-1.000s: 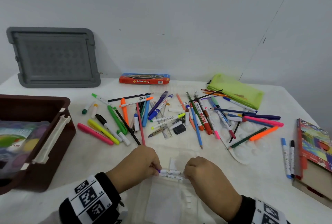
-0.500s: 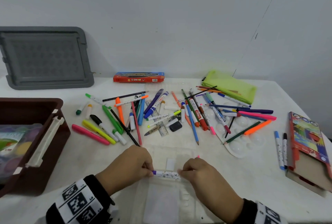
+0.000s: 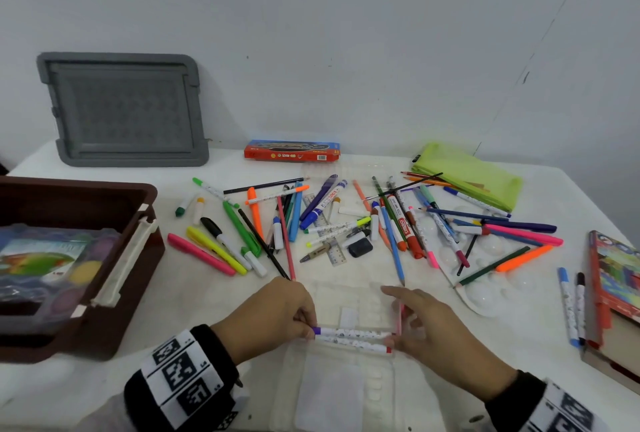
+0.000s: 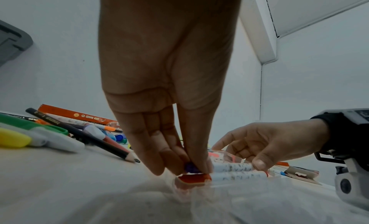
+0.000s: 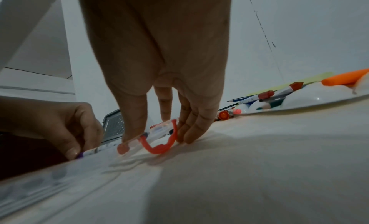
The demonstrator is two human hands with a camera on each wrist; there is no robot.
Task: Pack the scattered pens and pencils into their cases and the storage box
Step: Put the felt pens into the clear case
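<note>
Both hands reach down over a clear plastic pen tray [image 3: 346, 393] on the white table [image 3: 180, 307]. The left hand [image 3: 277, 314] pinches the purple-capped end of a white patterned marker [image 3: 351, 333], which lies across the tray beside a red-tipped white marker [image 3: 356, 345]. The right hand [image 3: 436, 331] touches the patterned marker's far end with its thumb tip, its fingers [image 5: 191, 124] loosely spread downward. That far tip is hidden, and the tray's edges are faint.

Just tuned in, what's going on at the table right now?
A person is laying markers into a clear plastic tray. The left hand pinches the purple-capped marker at its cap, while the right hand touches the other end with its thumb. A red-capped marker already lies beside it. Many loose pens lie scattered behind.
</note>
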